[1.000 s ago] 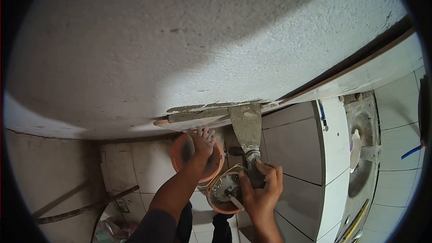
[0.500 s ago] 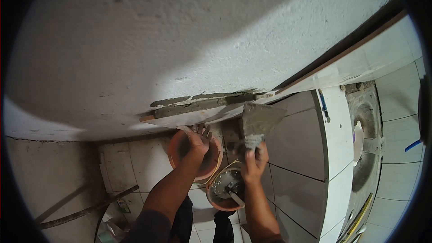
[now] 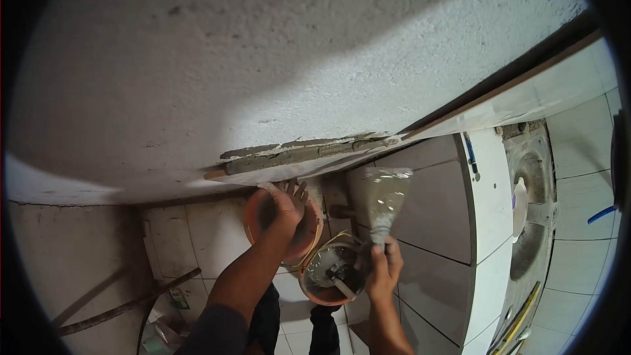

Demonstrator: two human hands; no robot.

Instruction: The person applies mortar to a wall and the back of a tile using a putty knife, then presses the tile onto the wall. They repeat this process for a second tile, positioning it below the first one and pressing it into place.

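My left hand [image 3: 287, 205] is open, fingers spread and touching the underside of a white tile [image 3: 273, 173] set against the wall. Grey mortar [image 3: 302, 155] lies in a strip along the tile's top edge, where it meets the rough wall [image 3: 328, 85]. Closed round its handle, my right hand [image 3: 382, 268] holds a trowel [image 3: 388, 198] with a wide, flared blade, wet and shiny, pointing up. The blade stands apart from the mortar, to its lower right.
Below my left hand stands an orange bucket [image 3: 252, 213]. Beside it, a smaller orange bucket [image 3: 315, 297] holds murky water and a handled tool [image 3: 342, 286]. To the right are a white-tiled counter [image 3: 490, 223] and a sink [image 3: 529, 250]. A dark bar [image 3: 131, 304] leans at lower left.
My right hand has moved down and slightly right, taking the trowel away from the mortar and turning its blade. The mortar strip looks smoother at its right end. My left hand stays at the tile.
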